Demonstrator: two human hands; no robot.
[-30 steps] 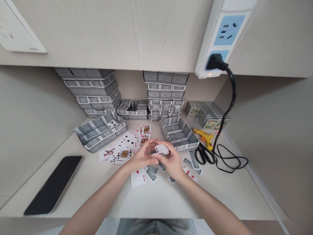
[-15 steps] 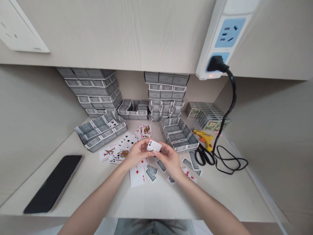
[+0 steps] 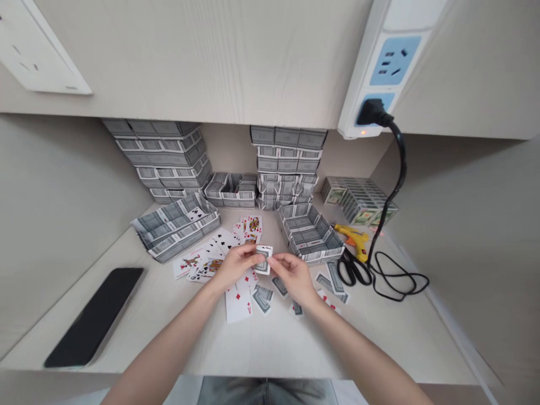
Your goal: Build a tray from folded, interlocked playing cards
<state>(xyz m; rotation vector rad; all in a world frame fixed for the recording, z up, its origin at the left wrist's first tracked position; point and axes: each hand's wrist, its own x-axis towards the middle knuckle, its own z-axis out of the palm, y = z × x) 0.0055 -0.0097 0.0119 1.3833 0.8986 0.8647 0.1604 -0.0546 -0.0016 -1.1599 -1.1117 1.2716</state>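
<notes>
Between my hands, above the desk, is a playing card (image 3: 262, 264) that looks folded; its grey patterned back faces me and a white strip shows along the top. My left hand (image 3: 236, 264) pinches its left side with thumb and fingers. On the right edge, my right hand (image 3: 293, 275) has thumb and fingertips closed on the card. Beneath and left of my hands lie loose face-up cards, among them a joker (image 3: 189, 262) and an ace of diamonds (image 3: 238, 302). Small grey-backed pieces of card (image 3: 262, 299) lie below my hands.
Open boxes made of cards stand left (image 3: 179, 228) and right (image 3: 312, 233). Behind them rise stacked card boxes (image 3: 289, 160). At right are a yellow glue gun (image 3: 354, 238), black scissors (image 3: 353, 270) and a power cable (image 3: 399, 275). A phone (image 3: 95, 315) lies at left.
The card in my hands has turned from its white ace-of-clubs face to its grey patterned back. Both hands stay in nearly the same place; the view has shifted slightly.
</notes>
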